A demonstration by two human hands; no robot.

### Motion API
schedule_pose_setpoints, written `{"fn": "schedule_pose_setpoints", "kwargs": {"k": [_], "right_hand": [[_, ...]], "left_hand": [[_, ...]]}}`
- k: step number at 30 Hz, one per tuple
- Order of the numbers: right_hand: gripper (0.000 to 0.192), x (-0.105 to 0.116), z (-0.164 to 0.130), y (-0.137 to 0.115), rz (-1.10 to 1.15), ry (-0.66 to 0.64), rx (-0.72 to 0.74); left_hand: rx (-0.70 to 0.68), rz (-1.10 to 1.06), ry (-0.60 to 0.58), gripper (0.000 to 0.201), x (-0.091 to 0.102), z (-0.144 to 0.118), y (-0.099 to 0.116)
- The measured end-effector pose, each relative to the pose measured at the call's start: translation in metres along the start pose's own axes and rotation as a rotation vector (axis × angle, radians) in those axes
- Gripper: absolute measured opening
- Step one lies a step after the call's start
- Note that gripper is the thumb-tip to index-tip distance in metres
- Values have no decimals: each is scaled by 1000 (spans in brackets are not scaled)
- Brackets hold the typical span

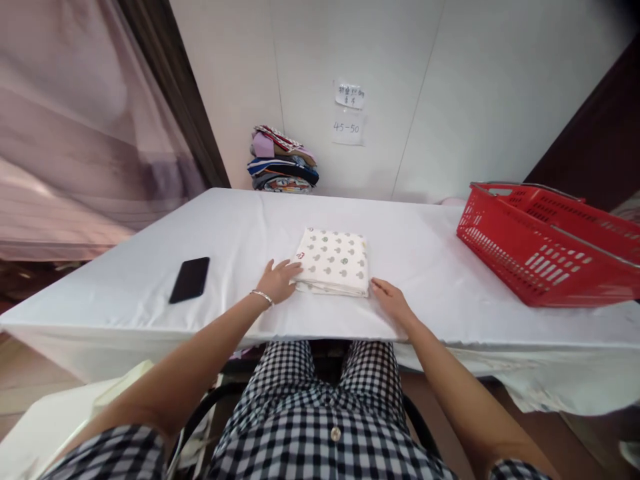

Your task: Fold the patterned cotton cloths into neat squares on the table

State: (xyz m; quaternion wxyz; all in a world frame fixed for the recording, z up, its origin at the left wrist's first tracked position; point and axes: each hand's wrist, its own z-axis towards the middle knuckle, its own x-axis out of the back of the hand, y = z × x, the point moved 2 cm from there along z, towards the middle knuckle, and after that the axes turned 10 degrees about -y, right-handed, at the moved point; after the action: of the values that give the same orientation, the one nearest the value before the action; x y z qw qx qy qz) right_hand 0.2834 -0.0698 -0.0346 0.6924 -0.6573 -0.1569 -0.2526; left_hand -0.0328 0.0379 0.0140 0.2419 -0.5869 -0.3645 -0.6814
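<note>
1. While both hands rest at a folded cloth, the largest thing in view is the table (450, 267), draped in a white sheet that hangs over its near edge; it stands against a pale wall (450, 87).
2. Over on the left, a pinkish curtain (75, 133) hangs beside a dark frame.
3. At the right end of the table stands a red basket (540, 260) with slotted walls and metal handles; what lies inside cannot be seen from here.
4. Against the wall at the table's far edge sits a stack of folded clothes (283, 161) in mixed colours.
5. Near the middle of the table, close to the near edge, lies the folded cloth (334, 261), white with small green motifs.
6. At its left edge, the left hand (277, 281) lies flat, fingers (291, 267) spread open and touching the cloth; a bracelet circles the wrist.
7. At the near right corner, the right hand (393, 301) rests on the table, fingers (379, 285) loosely open at the cloth's corner, gripping nothing.
8. Left of the hands lies a black phone (190, 279).
9. Two paper notes (349, 113) are stuck to the wall.
</note>
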Motion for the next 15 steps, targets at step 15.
{"fn": "schedule_pose_setpoints", "kwargs": {"k": [15], "right_hand": [[37, -17, -23, -39, -390, 64, 218]], "left_hand": [[62, -418, 242, 39, -39, -3, 2]]}}
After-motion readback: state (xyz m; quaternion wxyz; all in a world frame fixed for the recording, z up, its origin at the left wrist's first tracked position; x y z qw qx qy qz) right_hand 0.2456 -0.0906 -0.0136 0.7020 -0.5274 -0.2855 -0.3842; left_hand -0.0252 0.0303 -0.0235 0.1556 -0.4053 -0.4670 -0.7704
